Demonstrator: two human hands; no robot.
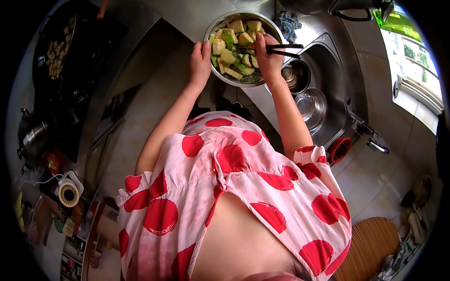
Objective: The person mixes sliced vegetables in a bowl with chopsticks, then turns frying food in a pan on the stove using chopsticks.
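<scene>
A round metal bowl (218,22) at the top centre holds pale cut chunks (228,57) with green edges, and some green pieces. What vegetable it is cannot be told for certain. My left hand (200,65) grips the bowl's left side, its thumb at the rim. On the right side, my right hand (268,60) is closed around a pair of dark chopsticks (291,46). Their back ends stick out to the right, and the tips are hidden by the hand and the food. My right fingers reach over the bowl's edge.
Right of the bowl is a steel sink (330,65) with a metal pot (296,75) and a clear bowl (311,107). A blue cloth (290,25) lies behind it. At left, a dark wok (60,51) with brown pieces and a steel pot (33,136) stand by the stove.
</scene>
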